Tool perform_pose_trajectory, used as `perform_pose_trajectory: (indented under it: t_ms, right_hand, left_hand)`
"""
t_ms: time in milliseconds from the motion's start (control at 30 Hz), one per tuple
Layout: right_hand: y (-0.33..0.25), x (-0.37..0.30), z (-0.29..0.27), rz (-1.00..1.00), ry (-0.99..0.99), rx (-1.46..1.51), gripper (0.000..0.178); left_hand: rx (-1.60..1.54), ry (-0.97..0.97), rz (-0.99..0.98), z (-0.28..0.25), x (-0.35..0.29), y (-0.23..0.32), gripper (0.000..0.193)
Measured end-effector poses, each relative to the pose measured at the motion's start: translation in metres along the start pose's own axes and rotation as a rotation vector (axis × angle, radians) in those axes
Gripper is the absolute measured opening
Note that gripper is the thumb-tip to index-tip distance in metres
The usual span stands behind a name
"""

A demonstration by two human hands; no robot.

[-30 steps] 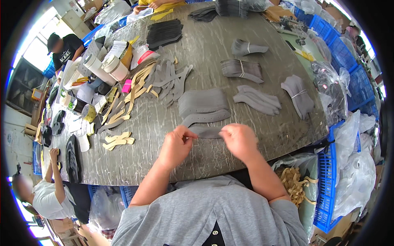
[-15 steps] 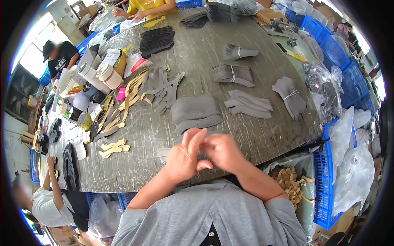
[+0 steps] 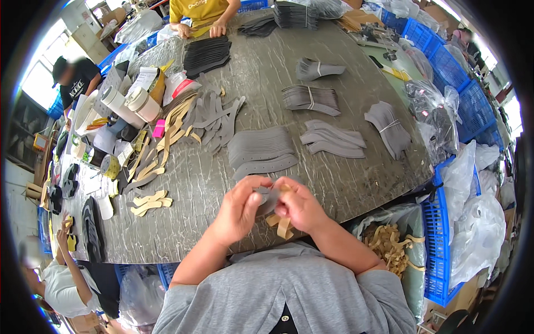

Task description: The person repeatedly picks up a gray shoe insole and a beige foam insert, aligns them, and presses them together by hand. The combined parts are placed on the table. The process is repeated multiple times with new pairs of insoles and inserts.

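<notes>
My left hand [image 3: 238, 210] pinches a small curved grey piece [image 3: 269, 201] just above the table's near edge. My right hand [image 3: 301, 207] is closed at the other end of that piece, fingers pressed together, with a curling tan paper strip [image 3: 284, 227] hanging from them. Whether the strip is still joined to the grey piece is hidden by the fingers. Beyond my hands lies a stack of curved grey pieces [image 3: 261, 147] fanned in overlapping rows, the nearest with small holes. To its right rest several loose wavy grey pieces [image 3: 332, 139].
Tied grey bundles lie right and behind: a wavy bundle [image 3: 388, 129], a flat bundle [image 3: 311, 100]. Left are tan and grey strips [image 3: 167, 133], white jars [image 3: 146, 103] and a tape roll [image 3: 112, 166]. A blue crate [image 3: 436, 250] stands right, beside tan scraps [image 3: 389, 250]. Co-workers sit around.
My hands have drawn apart slightly, and the grey piece and tan strip now show between them. The far co-worker's hands have come down onto a yellow piece on the table.
</notes>
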State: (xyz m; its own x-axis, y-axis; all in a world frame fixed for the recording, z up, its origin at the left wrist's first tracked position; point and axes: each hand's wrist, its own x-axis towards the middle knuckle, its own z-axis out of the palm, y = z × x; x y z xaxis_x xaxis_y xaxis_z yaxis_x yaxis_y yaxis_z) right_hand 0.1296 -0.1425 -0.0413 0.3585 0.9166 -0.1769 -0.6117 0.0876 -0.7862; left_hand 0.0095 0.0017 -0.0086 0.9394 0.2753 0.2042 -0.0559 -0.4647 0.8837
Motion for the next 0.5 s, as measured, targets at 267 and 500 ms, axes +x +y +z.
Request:
perform_pose_trajectory:
  t_ms: [267,500]
  right_hand:
    - [0.003,0.002,0.000,0.097,0.025,-0.113,0.013]
    - [-0.056,-0.007,-0.116,-0.529,0.043,0.379,0.019]
  left_hand:
    - [0.368,-0.005,0.436,-0.015,0.020,0.020,0.026]
    - [-0.022,0.250,-0.462,-0.045,-0.012,-0.018,0.008]
